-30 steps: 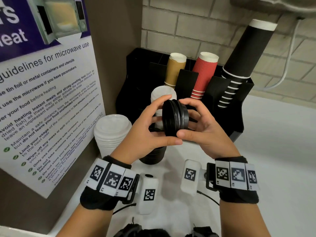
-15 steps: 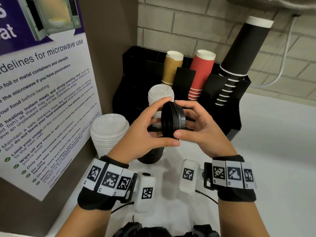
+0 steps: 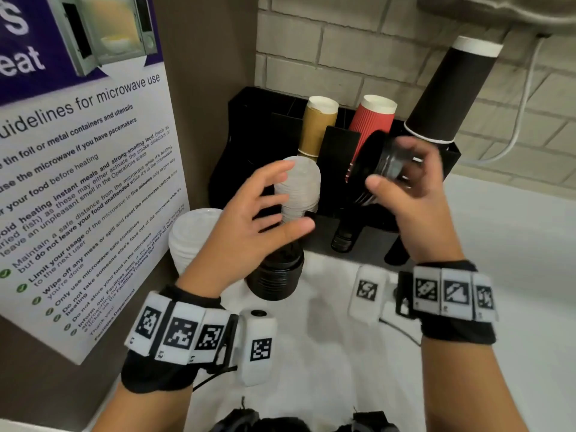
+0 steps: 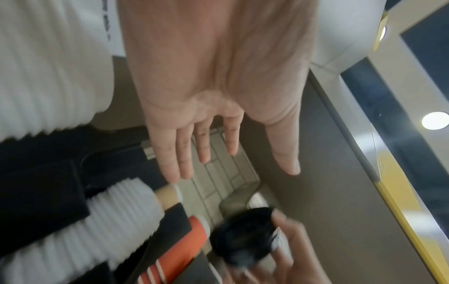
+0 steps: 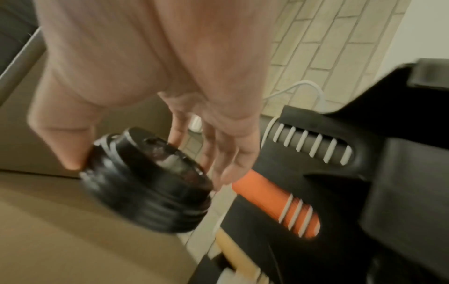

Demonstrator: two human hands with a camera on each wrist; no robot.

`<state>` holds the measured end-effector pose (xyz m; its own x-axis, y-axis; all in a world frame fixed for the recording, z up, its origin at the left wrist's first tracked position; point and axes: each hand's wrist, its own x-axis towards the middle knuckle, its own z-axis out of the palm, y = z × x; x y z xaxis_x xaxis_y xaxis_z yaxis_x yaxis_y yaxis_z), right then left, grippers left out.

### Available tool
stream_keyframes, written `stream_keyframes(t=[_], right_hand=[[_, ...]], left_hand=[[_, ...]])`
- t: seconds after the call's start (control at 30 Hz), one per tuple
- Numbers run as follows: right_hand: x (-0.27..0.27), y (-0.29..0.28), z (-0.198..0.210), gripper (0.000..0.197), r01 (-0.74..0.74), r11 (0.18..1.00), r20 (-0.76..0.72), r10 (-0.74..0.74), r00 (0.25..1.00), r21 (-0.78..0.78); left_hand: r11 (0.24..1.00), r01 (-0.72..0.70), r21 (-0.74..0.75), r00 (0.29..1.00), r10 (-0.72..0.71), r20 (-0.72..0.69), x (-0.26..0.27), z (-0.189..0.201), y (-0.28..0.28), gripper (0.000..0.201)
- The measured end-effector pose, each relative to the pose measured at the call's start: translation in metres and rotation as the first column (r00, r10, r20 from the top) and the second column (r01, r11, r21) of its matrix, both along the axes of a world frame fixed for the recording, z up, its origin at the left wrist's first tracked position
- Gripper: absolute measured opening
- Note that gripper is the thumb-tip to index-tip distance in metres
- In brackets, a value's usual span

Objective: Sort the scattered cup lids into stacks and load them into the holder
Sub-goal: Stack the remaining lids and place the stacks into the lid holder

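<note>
Head view: right hand (image 3: 402,185) grips a small stack of black lids (image 3: 385,165), raised in front of the holder (image 3: 448,157) by the red cups (image 3: 372,120); left hand (image 3: 249,222) spread wide, empty. Loading step; next needs a free slot w/ lids kept aligned. Right wrist view alone shows the top lid's sip hole.

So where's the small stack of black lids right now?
In the head view the stack of black lids is in the right hand, raised in front of the red cups in the black holder; the left hand is open.
</note>
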<state>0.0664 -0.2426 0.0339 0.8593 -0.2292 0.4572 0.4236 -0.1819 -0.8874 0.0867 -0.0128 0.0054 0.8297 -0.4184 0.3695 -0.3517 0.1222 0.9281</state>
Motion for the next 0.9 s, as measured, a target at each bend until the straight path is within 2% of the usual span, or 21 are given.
stream_keyframes(t=[0.07,0.17,0.27,0.33,0.4,0.43,0.6,0.73,0.9], right_hand=[[0.014,-0.018,0.008,0.059,0.116,0.986,0.005,-0.116,0.993,-0.120],[0.041,-0.034,0.001,0.066,0.113,0.890,-0.154,-0.199,0.968,-0.442],[0.064,-0.038,-0.012,0.074,-0.014,0.661,-0.300,-0.321,0.898,-0.750],[0.073,-0.036,-0.019,0.079,-0.161,0.516,-0.385,-0.364,0.848,-0.841],[0.080,-0.032,-0.024,0.082,-0.288,0.402,-0.442,-0.372,0.816,-0.869],[0.083,-0.030,-0.026,0.083,-0.329,0.369,-0.462,-0.367,0.807,-0.869],[0.087,-0.023,-0.033,0.084,-0.442,0.269,-0.516,-0.384,0.766,-0.856],[0.083,-0.020,-0.037,0.086,-0.448,0.198,-0.489,-0.411,0.769,-0.872],[0.074,-0.016,-0.045,0.091,-0.353,0.118,-0.365,-0.466,0.806,-0.928]], left_hand=[[0.998,-0.045,-0.044,0.999,0.046,0.025,0.001,0.007,0.008,0.053],[0.994,-0.075,-0.084,0.996,0.079,0.048,0.002,0.013,0.013,0.041],[0.993,-0.082,-0.089,0.994,0.087,0.060,0.002,0.014,0.015,0.037],[0.993,-0.081,-0.091,0.994,0.087,0.061,0.001,0.013,0.015,0.035],[0.993,-0.083,-0.090,0.994,0.088,0.063,0.001,0.013,0.016,0.033],[0.992,-0.084,-0.089,0.994,0.090,0.062,0.001,0.013,0.017,0.033],[0.990,-0.115,-0.085,0.992,0.120,0.048,0.003,0.012,0.021,0.036],[0.989,-0.125,-0.077,0.990,0.129,0.048,0.002,0.011,0.022,0.036],[0.990,-0.119,-0.076,0.991,0.124,0.052,0.002,0.012,0.022,0.035]])
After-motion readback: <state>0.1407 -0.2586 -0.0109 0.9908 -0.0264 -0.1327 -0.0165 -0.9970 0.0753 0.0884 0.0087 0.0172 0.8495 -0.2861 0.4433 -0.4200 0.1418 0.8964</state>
